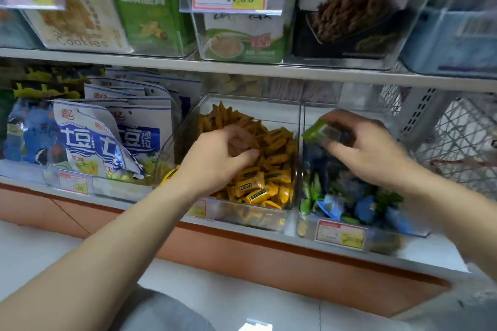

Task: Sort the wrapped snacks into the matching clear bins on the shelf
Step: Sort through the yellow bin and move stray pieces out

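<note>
Green crinkly film is showing between the thumb and fingertips of the right hand (pixel 368 150), which is pinching a green wrapped snack (pixel 320 130) by its end, above the clear bin (pixel 349 106) lying just below that hand. Under it, blue and green pieces (pixel 349 201) are piling loosely, soft-looking twists with glossy, slippery skins. The packet seems to belong with them, so the hand is best lowering a little past the rim and letting go over the heap, rather than dropping from high, where a light wrapper could be skidding over the thin, rigid wall beside it. The left hand (pixel 223 158) is reaching into the neighbouring bin (pixel 242 213), fingers curling down among flat, pillow-shaped yellow packets (pixel 258 185); whether it is gripping one I cannot tell. It should be feeling for strays of another colour and lifting them singly. Both bins are sitting on the pale shelf (pixel 435 252).
</note>
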Available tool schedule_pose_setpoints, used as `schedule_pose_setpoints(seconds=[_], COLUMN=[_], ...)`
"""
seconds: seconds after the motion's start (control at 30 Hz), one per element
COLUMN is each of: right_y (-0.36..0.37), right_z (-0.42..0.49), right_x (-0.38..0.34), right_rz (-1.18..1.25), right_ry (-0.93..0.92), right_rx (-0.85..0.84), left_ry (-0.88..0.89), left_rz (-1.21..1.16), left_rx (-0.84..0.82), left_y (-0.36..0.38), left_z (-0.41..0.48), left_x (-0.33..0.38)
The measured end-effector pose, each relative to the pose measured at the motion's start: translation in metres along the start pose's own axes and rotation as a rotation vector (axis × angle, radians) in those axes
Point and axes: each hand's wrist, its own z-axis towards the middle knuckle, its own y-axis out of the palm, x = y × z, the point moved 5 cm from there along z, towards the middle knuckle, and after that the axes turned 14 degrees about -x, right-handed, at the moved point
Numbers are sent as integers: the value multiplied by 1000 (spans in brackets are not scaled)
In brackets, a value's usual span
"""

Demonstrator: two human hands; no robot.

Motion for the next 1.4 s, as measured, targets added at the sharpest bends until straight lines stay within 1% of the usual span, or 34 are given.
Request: schedule_pose_setpoints(seconds=[0.03,0.07,0.13,0.17,0.2,0.27,0.37,0.43,0.53,0.6,0.63,0.7,0.77,0.83,0.9,0.97,1.03,1.13,1.2,1.27,1.3,1.33,1.4], right_y=[-7,-11,-5,-2,-2,0,13,22,41,63,77,108,139,168,187,190,179,155,141,129,124,122,131], right_z=[-6,-9,-10,-10,-9,-5,7,17,35,51,61,83,102,114,117,115,110,94,85,80,83,88,102], right_x=[16,31,52,55,54,42,19,2,-39,-76,-94,-127,-151,-159,-153,-139,-123,-105,-97,-97,-103,-112,-133], right_rz=[-41,-83,-176,-210,-235,-285,-375,-336,-224,-151,-118,-49,-23,-115,-206,-290,-429,-599,-612,-572,-544,-504,-351], right_ry=[60,131,262,283,276,207,146,108,-25,-163,-232,-330,-385,-401,-378,-369,-413,-506,-483,-427,-431,-459,-491], right_rx=[49,42,-127,-179,-173,-123,-188,-195,-144,-177,-227,-391,-582,-744,-883,-949,-954,-932,-983,-1021,-979,-890,-741], left_ry=[-20,-32,-46,-57,-70,-99,-179,-272,-356,-369,-361,-323,-262,-226,-234,-240,-236,-207,-194,-192,-189,-184,-174], left_rz=[65,124,220,255,286,339,413,421,354,323,311,307,327,366,458,564,612,614,608,602,598,593,587], left_rx=[-20,-31,-36,-27,-9,52,104,107,100,10,-53,-140,-134,-91,-76,-76,-63,-38,-28,-26,-23,-18,-12], left_y=[1,0,-3,-6,-10,-21,-38,-46,-56,-58,-57,-55,-52,-50,-47,-43,-41,-40,-42,-42,-42,-42,-41], left_z=[0,0,-2,-4,-7,-14,-27,-36,-50,-57,-60,-66,-70,-72,-71,-70,-69,-68,-69,-69,-69,-69,-69], left_x=[-3,-6,-11,-13,-15,-20,-36,-52,-74,-86,-90,-94,-94,-94,-98,-102,-105,-106,-107,-106,-105,-104,-102])
